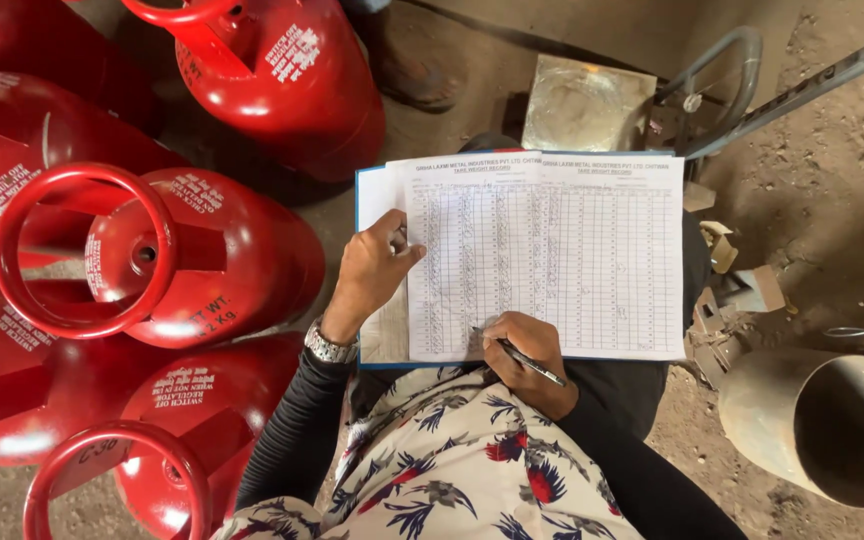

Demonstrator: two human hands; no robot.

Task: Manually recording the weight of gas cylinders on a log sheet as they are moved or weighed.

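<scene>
The right hand (530,360) is closed around a dark pen (522,357), whose tip touches the lower left of the ruled record sheet (552,255); its long axis slants down to the right. The left hand (372,272) (fingers loosely curled) pins the sheet's left edge on the blue clipboard (364,200) across the lap, beside red gas cylinders (182,255).

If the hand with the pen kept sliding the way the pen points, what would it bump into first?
The right hand aims its pen up-left over the paper form, so it would probably meet the left hand first.
</scene>
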